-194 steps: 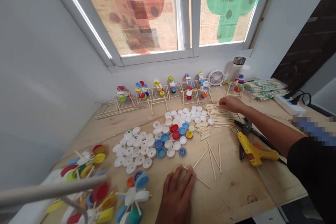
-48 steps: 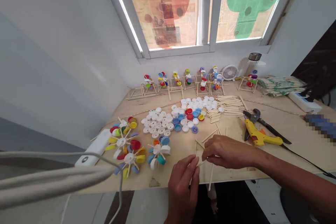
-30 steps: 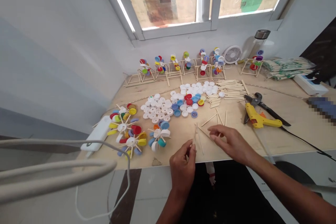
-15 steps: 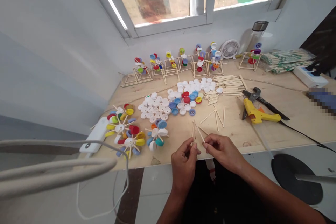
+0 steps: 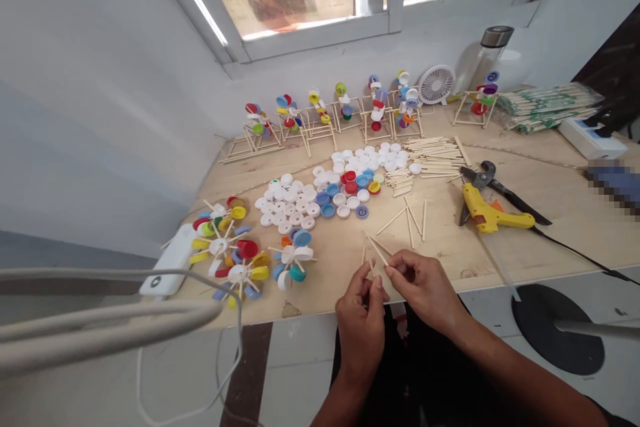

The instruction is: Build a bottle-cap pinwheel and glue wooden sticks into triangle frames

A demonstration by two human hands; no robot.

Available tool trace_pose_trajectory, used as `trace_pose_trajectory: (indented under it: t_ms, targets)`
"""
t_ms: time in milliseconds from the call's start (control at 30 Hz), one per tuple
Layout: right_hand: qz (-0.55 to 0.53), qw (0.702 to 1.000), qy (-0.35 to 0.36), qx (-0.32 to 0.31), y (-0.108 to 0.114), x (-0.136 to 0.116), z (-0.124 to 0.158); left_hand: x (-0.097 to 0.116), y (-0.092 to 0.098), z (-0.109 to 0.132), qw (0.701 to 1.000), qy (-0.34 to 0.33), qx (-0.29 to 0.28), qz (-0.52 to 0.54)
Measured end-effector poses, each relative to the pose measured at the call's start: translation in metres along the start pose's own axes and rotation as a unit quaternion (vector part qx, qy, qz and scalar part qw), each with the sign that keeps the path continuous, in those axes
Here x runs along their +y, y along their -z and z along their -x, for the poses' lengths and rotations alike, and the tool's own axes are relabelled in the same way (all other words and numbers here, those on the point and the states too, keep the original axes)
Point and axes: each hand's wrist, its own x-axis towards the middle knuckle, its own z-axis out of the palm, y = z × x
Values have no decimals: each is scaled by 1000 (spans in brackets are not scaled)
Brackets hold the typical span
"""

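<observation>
Currently, at the near side of the wooden table point(image 5: 325, 283), the left hand point(image 5: 361, 313) pinches a pale stick point(image 5: 371, 266) between thumb and fingers; only its upper end shows, and the rest is hidden. Just to the right, the right hand point(image 5: 424, 287) grips a second stick point(image 5: 378, 251) by its near end, fingertips closed around it. That one is slender, straight and cream-coloured, smooth-looking, and slants toward the far left. I cannot tell whether the two held pieces touch. Beyond the right hand, similar loose sticks point(image 5: 424, 221) lie at odd angles, and farther off are a pile of long sticks point(image 5: 435, 159) and a smaller heap of short sticks point(image 5: 399, 182). White caps point(image 5: 287, 203) spread to the left of these, and a yellow glue gun point(image 5: 493, 215) lies to the right.
</observation>
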Motion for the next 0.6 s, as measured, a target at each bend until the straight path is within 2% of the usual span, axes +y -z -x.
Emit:
trace_pose_trajectory:
  t_ms: [167,400,467,533,600]
  targets:
    - [43,998,17,35,-3,-5,-3,0,0,1,1000,-9,24,-14]
    - [149,980,82,99,-9,-8,-5,3,0,6,998,-15,49,-36]
    - [145,979,77,121,-5,-9,-9,2,-3,11,999,-18,27,-33]
    - [122,978,64,155,6,-10,-16,2,-6,14,999,-21,-25,-12]
    - [80,977,50,189,22,-10,-27,3,-5,13,1000,3,-11,24]
